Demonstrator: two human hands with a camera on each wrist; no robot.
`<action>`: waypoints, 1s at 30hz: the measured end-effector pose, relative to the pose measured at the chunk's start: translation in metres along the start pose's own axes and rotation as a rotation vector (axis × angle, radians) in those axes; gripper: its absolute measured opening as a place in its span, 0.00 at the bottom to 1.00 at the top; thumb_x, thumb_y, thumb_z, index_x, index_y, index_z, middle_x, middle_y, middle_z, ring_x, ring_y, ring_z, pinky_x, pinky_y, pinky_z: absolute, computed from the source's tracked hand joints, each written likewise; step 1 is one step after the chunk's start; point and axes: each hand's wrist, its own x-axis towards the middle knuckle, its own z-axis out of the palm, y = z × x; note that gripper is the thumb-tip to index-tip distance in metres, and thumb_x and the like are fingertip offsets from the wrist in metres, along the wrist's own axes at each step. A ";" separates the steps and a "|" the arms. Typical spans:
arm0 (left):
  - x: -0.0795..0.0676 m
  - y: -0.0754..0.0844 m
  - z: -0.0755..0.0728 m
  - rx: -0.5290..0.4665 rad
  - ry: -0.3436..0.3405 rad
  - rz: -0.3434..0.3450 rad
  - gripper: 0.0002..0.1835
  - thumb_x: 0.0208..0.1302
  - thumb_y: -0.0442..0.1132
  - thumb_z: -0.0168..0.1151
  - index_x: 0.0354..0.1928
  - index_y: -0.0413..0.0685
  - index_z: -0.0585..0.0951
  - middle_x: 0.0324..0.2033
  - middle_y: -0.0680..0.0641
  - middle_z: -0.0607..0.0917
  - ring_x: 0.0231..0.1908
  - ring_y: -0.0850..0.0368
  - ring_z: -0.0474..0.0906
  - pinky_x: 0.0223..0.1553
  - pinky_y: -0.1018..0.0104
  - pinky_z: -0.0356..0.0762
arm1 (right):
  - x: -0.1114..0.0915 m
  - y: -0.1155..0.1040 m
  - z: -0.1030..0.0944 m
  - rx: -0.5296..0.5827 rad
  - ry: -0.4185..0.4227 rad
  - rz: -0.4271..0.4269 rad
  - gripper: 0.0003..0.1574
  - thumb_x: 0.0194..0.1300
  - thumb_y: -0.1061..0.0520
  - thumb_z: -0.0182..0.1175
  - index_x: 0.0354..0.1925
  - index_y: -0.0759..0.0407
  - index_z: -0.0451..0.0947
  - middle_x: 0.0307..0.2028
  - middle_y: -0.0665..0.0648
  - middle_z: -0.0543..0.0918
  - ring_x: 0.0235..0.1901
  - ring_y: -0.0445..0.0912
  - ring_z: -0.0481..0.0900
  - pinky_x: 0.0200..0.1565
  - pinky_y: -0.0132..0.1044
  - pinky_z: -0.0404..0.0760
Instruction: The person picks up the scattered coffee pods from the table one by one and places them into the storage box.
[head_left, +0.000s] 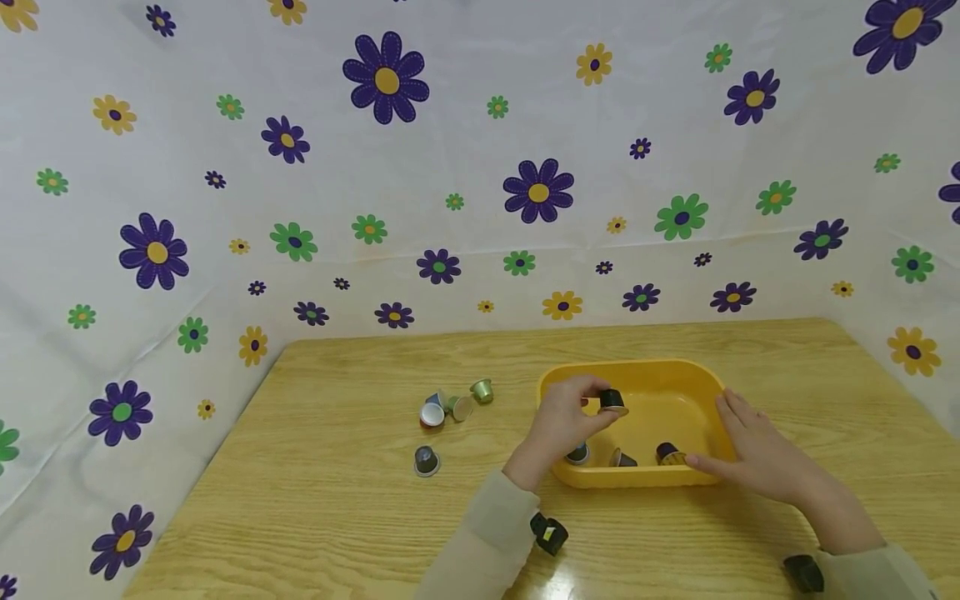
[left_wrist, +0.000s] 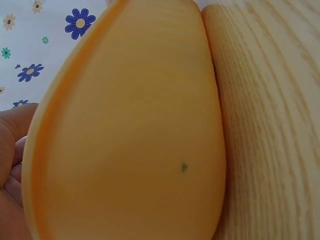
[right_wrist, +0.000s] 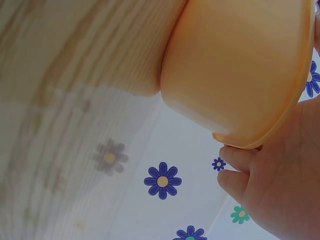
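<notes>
My left hand [head_left: 558,421] pinches a black coffee capsule [head_left: 611,399] between thumb and fingers, over the left part of a yellow plastic bin [head_left: 637,477]. My right hand [head_left: 772,458] holds the bin at its right front corner, fingers along the right rim and thumb across the front rim. Inside the bin, along its front wall, lie a dark capsule [head_left: 577,452], a grey one [head_left: 622,459] and a dark purple one [head_left: 667,453] near the right thumb. Both wrist views show mostly the bin's outer wall [left_wrist: 130,120]; the held capsule is hidden there.
Left of the bin on the wooden table [head_left: 322,500] are a green capsule [head_left: 482,391], a pale-lidded capsule [head_left: 461,407], a white-faced one [head_left: 432,414] touching a blue one, and a dark grey capsule [head_left: 427,460]. A flower-patterned cloth [head_left: 450,150] hangs behind.
</notes>
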 end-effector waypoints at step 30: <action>0.003 0.002 0.001 0.032 -0.018 -0.003 0.13 0.52 0.44 0.64 0.39 0.46 0.79 0.36 0.54 0.80 0.40 0.59 0.76 0.41 0.75 0.71 | 0.001 0.000 -0.001 -0.021 0.006 -0.009 0.63 0.53 0.36 0.57 0.61 0.83 0.42 0.61 0.79 0.42 0.59 0.70 0.43 0.56 0.62 0.43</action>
